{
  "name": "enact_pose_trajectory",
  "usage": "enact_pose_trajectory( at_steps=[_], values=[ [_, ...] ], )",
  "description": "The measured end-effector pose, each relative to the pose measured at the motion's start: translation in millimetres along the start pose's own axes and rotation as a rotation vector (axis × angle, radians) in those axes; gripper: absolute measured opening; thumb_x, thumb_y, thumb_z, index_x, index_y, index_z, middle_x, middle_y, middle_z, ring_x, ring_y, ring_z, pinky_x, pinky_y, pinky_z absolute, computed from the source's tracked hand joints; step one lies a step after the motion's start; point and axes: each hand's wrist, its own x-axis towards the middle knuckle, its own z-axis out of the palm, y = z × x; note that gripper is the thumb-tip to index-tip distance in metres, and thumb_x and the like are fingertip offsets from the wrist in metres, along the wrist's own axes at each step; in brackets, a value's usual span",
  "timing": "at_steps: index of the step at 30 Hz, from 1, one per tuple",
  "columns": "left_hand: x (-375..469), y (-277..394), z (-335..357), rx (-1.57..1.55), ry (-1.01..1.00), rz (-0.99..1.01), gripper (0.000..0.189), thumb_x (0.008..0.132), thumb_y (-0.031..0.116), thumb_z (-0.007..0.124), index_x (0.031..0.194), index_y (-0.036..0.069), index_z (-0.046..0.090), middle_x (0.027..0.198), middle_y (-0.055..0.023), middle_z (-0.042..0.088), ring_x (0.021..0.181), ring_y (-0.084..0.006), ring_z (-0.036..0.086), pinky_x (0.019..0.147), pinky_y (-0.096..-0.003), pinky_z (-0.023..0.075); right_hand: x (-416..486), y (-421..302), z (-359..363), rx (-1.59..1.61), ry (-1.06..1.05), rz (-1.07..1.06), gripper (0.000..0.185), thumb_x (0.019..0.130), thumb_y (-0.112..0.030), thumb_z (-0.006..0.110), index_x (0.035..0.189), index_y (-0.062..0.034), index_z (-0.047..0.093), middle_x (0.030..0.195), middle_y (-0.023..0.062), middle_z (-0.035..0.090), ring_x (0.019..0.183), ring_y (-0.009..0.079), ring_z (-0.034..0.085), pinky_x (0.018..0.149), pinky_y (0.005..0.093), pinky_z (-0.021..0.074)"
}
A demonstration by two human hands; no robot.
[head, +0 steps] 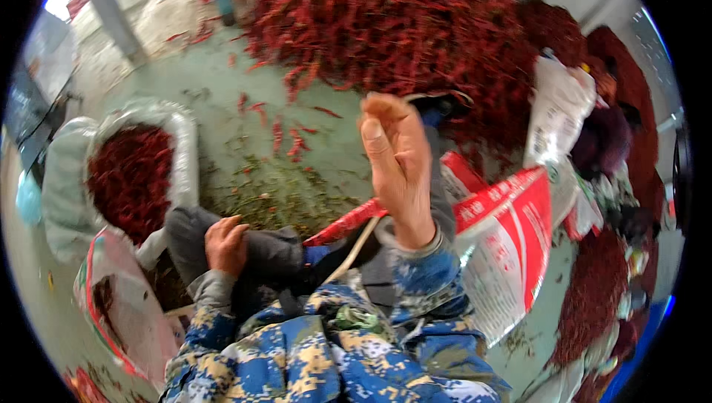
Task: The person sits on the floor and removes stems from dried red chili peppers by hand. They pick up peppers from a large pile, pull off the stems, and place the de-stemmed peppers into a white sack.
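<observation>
My left hand (227, 244) rests on the grey trouser leg (194, 241) over my knee, fingers loosely bent, and nothing shows in it. My right hand (397, 169) is raised in front of me, slightly blurred, its palm cupped and thumb apart from the fingers; I see nothing in it. Beyond it rises a large heap of red chilli peppers (389, 24). Under my right forearm, a red and white printed sack (500, 247) spreads across my lap and to the right. A thin pale stick (356, 250) lies slantwise between my legs.
At left stands an open white sack (186, 152) filled with red chillies (130, 175). Loose chillies (295, 144) and green stem scraps (272, 197) litter the floor. A person (601, 136) sits at far right beside a white sack (559, 108). A blue bottle (224, 5) stands at the back.
</observation>
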Motion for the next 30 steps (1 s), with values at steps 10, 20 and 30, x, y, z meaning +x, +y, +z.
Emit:
enact_pose_trajectory(
  at_steps=[10, 20, 30],
  values=[
    [-8.1, -6.2, 3.2, -0.07, 0.01, 0.002, 0.022, 0.079, 0.008, 0.068, 0.101, 0.01, 0.071, 0.112, -0.0087, 0.068, 0.108, -0.0283, 0.063, 0.098, -0.0427, 0.0445, -106.8, 284.1, -14.3, -1.121, -0.478, 0.361, 0.079, 0.071, -0.022, 0.083, 0.137, -0.0071, 0.041, 0.129, 0.0243, 0.044, 0.119, 0.0424, 0.05, 0.099, 0.0484, 0.0452],
    [-10.0, 28.2, -28.9, -0.07, -0.009, 0.097, 0.019, 0.078, 0.01, 0.069, 0.098, 0.013, 0.07, 0.111, -0.0044, 0.069, 0.107, -0.0236, 0.064, 0.1, -0.0436, 0.0434, -97.3, 290.1, 89.9, -0.557, -0.602, -0.12, 0.049, 0.078, -0.005, 0.067, 0.125, -0.003, 0.055, 0.126, 0.0195, 0.051, 0.119, 0.0368, 0.05, 0.104, 0.0442, 0.0419],
    [-9.5, 46.7, -30.6, -0.129, -0.088, 0.2, 0.021, 0.08, 0.01, 0.067, 0.101, 0.016, 0.07, 0.11, 0.0003, 0.069, 0.105, -0.0191, 0.064, 0.101, -0.0414, 0.0413, -105.4, 318.6, 89.2, -0.691, -0.908, -0.286, 0.047, 0.078, -0.017, 0.071, 0.122, -0.0095, 0.059, 0.133, 0.0154, 0.054, 0.123, 0.0331, 0.052, 0.099, 0.0472, 0.0446]
  ],
)
